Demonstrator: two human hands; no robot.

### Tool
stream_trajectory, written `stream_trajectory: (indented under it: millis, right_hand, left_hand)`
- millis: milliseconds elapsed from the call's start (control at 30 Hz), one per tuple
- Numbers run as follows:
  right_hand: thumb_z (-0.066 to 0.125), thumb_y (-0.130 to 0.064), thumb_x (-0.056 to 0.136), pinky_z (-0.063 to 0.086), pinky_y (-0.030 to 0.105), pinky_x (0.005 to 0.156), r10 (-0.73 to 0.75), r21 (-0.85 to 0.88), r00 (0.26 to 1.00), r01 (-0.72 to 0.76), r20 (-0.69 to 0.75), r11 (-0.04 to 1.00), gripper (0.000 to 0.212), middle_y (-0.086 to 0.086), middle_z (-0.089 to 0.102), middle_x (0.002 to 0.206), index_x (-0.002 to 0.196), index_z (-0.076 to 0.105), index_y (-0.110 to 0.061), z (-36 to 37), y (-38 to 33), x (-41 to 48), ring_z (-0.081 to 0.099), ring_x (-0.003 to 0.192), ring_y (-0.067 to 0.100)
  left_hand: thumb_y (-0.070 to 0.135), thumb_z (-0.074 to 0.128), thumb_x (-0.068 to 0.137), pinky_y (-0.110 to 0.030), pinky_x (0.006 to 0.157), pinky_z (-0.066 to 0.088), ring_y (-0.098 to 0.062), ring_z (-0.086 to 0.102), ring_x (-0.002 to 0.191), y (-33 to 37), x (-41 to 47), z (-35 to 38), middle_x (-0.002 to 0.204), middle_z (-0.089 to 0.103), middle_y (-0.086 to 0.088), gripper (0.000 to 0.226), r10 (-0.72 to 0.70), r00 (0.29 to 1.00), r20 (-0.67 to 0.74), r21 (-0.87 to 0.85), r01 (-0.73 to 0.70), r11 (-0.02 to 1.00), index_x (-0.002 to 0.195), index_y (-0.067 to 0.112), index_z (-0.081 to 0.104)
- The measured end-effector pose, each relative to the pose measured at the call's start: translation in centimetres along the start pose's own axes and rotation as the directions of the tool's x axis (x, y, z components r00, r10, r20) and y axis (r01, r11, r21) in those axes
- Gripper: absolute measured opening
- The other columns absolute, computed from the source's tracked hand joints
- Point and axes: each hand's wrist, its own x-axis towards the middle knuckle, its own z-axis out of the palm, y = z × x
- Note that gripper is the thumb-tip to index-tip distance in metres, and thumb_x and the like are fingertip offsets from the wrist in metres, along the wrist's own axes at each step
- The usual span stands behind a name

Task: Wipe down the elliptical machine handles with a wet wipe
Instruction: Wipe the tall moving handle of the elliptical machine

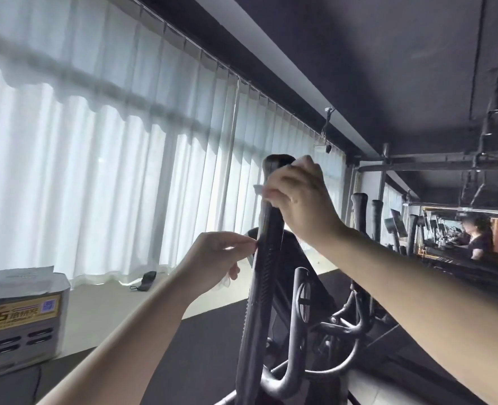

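- Here, the tall black elliptical handle with a ribbed rubber grip point(266, 258) is rising from the bottom centre of the view to its rounded top, in front of the curtains
- The right hand point(297, 197) is gripping the upper part of that handle just under the top, its fingers curled round it over the white wet wipe point(258, 188); only an edge of the wipe is showing, poking out to the left of the fingers
- The left hand point(215, 258) is sitting lower on the same handle, fingers curled and fingertips point(249, 244) touching the left edge of the ribbed grip; whether it is pinching anything I cannot tell, though a pale see-through scrap point(225, 283) is hanging under the palm
- A curved black tubular bar point(296, 331) is looping just to the right of the handle's lower part
- More black upright handles point(358, 206) are standing in a row further right, near a wall mirror point(440, 229) that is showing a person in a dark top
- Sheer white pleated curtains point(95, 156) are covering the windows along the left
- A grey soft pack with a yellow label point(22, 314) is sitting at the lower left, and a small black object point(148, 280) is lying on the pale floor by the curtain hem
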Motion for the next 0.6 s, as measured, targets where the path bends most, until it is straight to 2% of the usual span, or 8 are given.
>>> stream_trajectory:
  millis: [100, 167, 233, 333, 400, 433, 533, 600]
  right_hand:
    - [0.077, -0.004, 0.091, 0.051, 0.039, 0.077, 0.088, 0.064, 0.979, -0.077, -0.185, 0.995, 0.009, 0.01, 0.07, 0.086, 0.085, 0.075, 0.002, 0.5, -0.1, 1.1, 0.062, 0.082, 0.033]
    - [0.075, 0.001, 0.092, 0.053, 0.032, 0.079, 0.16, 0.154, 0.962, -0.127, -0.222, 0.98, 0.002, 0.009, 0.066, 0.089, 0.092, 0.076, 0.003, 1.2, -1.5, -1.3, 0.063, 0.084, 0.028]
    - [0.07, 0.001, 0.095, 0.051, 0.028, 0.077, 0.237, 0.266, 0.956, -0.186, -0.175, 0.946, 0.005, 0.004, 0.061, 0.088, 0.092, 0.073, 0.002, 1.9, -3.2, -5.2, 0.06, 0.082, 0.02]
    - [0.069, -0.004, 0.098, 0.049, 0.029, 0.072, 0.242, 0.358, 0.968, -0.201, -0.073, 0.912, 0.014, 0.001, 0.059, 0.085, 0.085, 0.071, 0.002, 2.3, -5.0, -8.9, 0.058, 0.077, 0.018]
    - [0.071, -0.003, 0.097, 0.049, 0.03, 0.069, 0.267, 0.339, 0.959, -0.223, -0.089, 0.914, 0.019, 0.002, 0.059, 0.079, 0.079, 0.067, 0.0, 1.9, -3.8, -7.2, 0.056, 0.072, 0.017]
    - [0.07, -0.003, 0.098, 0.05, 0.029, 0.069, 0.308, 0.317, 0.942, -0.254, -0.134, 0.914, 0.019, 0.003, 0.06, 0.078, 0.079, 0.066, -0.001, 1.5, -2.9, -5.6, 0.057, 0.071, 0.017]
    - [0.067, -0.002, 0.098, 0.052, 0.02, 0.072, 0.423, 0.321, 0.854, -0.326, -0.303, 0.889, 0.01, 0.013, 0.065, 0.087, 0.089, 0.068, 0.003, 0.0, 0.2, -0.2, 0.062, 0.074, 0.014]
    - [0.066, -0.003, 0.099, 0.053, 0.019, 0.069, 0.431, 0.342, 0.842, -0.321, -0.323, 0.883, 0.009, 0.016, 0.066, 0.09, 0.096, 0.068, 0.004, -0.1, 1.1, 1.2, 0.065, 0.07, 0.014]
  left_hand:
    - [0.042, 0.075, 0.087, -0.025, 0.043, 0.043, -0.013, 0.063, 0.052, 0.2, 0.0, 0.3, 0.057, 0.068, -0.002, 0.007, 0.0, 1.0, -0.031, 0.001, 0.0, 1.0, 0.092, 0.042, 0.08]
    - [0.038, 0.074, 0.089, -0.024, 0.04, 0.041, -0.012, 0.063, 0.05, 0.2, -0.1, 0.6, 0.056, 0.067, 0.0, 0.008, 0.009, 0.999, -0.032, 0.0, -0.009, 1.0, 0.093, 0.043, 0.079]
    - [0.037, 0.073, 0.091, -0.023, 0.042, 0.042, -0.013, 0.062, 0.051, 0.2, -0.3, 0.6, 0.058, 0.068, 0.004, 0.01, 0.016, 0.999, -0.029, 0.002, -0.016, 1.0, 0.094, 0.045, 0.079]
    - [0.04, 0.071, 0.095, -0.025, 0.053, 0.052, -0.011, 0.065, 0.055, 0.5, -0.3, 0.4, 0.063, 0.069, 0.012, 0.009, 0.065, 0.998, 0.0, 0.071, -0.065, 0.995, 0.094, 0.043, 0.079]
    - [0.034, 0.072, 0.095, -0.027, 0.057, 0.054, -0.012, 0.064, 0.054, 0.9, -0.3, 0.4, 0.06, 0.068, 0.01, 0.009, 0.058, 0.998, -0.014, 0.073, -0.057, 0.996, 0.097, 0.037, 0.08]
    - [0.031, 0.073, 0.094, -0.023, 0.052, 0.052, -0.011, 0.063, 0.052, 1.1, -0.3, 0.5, 0.058, 0.068, 0.009, 0.009, 0.049, 0.998, -0.03, 0.067, -0.047, 0.997, 0.098, 0.033, 0.08]
    - [0.026, 0.074, 0.093, -0.014, 0.042, 0.041, -0.01, 0.057, 0.045, 1.8, -0.5, 0.8, 0.058, 0.068, 0.014, 0.009, 0.036, 0.997, -0.062, 0.049, -0.033, 0.998, 0.099, 0.025, 0.08]
    - [0.026, 0.075, 0.091, -0.016, 0.043, 0.041, -0.011, 0.059, 0.048, 2.0, -0.7, 0.9, 0.06, 0.069, 0.018, 0.008, 0.034, 0.997, -0.076, 0.061, -0.029, 0.998, 0.097, 0.026, 0.081]
